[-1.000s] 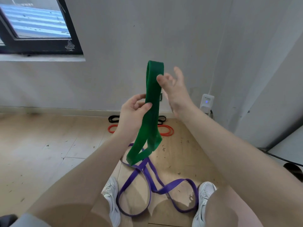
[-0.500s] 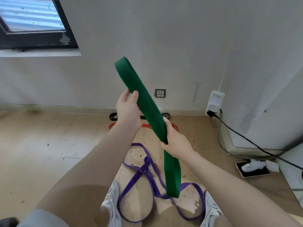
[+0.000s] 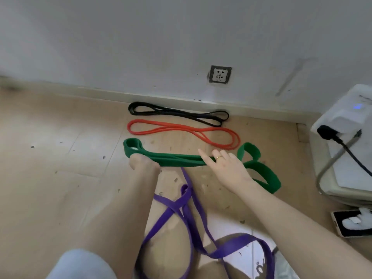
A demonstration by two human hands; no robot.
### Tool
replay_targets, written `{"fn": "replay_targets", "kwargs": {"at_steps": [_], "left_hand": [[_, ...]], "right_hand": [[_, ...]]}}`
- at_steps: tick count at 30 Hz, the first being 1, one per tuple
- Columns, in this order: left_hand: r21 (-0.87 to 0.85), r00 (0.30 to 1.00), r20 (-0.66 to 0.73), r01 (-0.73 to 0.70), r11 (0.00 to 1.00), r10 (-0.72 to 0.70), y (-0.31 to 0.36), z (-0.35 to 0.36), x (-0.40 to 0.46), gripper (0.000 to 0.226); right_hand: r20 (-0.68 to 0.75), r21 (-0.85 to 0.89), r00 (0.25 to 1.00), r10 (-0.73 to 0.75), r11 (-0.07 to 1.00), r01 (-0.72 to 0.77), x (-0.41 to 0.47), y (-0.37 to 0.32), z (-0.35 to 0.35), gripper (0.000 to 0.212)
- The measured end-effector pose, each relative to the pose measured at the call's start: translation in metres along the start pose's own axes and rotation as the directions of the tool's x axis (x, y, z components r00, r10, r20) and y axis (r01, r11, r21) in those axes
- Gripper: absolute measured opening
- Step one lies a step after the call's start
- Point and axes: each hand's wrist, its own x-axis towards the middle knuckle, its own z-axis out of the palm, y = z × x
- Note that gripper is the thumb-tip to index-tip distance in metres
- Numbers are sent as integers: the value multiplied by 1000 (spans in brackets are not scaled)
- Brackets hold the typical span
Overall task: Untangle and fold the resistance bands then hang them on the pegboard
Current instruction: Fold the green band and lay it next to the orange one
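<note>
A green resistance band [image 3: 177, 159] lies stretched left to right on the wooden floor, its right end looping loosely. My left hand [image 3: 144, 165] grips its left end, fingers curled down on it. My right hand [image 3: 227, 168] rests flat on the band's middle with fingers spread. Behind it lie a folded red band [image 3: 181, 130] and a folded black band [image 3: 177, 112], both near the baseboard. A tangled purple band [image 3: 181, 218] sprawls on the floor between my arms, closer to me. No pegboard is in view.
A white wall with a socket [image 3: 219, 74] stands behind the bands. At the right a white device [image 3: 346, 117] with a blue light and a black cable [image 3: 352, 156] sits on a raised base. A small dark tray [image 3: 354, 223] lies on the floor below it.
The green band was held up in the air by both hands; now it lies on the floor in front of the red band. The view has tilted downward.
</note>
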Motion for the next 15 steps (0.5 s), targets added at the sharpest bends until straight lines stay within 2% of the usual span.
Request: {"fn": "replay_targets", "kwargs": {"at_steps": [1, 5, 9, 12, 15], "left_hand": [[28, 999, -30, 12, 1000, -11, -4, 9, 20, 28], [141, 998, 61, 10, 990, -19, -24, 40, 106, 35], [200, 999, 35, -29, 979, 23, -31, 53, 177, 31], [309, 997, -40, -45, 950, 61, -29, 54, 211, 40], [384, 992, -67, -70, 921, 103, -28, 57, 218, 43]], "right_hand": [[25, -11, 1000, -16, 1000, 16, 15, 3, 14, 80], [88, -75, 996, -16, 997, 23, 72, 9, 74, 85], [90, -77, 996, 23, 997, -16, 121, 8, 128, 82], [28, -17, 991, 128, 992, -128, 147, 13, 160, 80], [151, 72, 976, 159, 983, -172, 145, 33, 176, 70]]}}
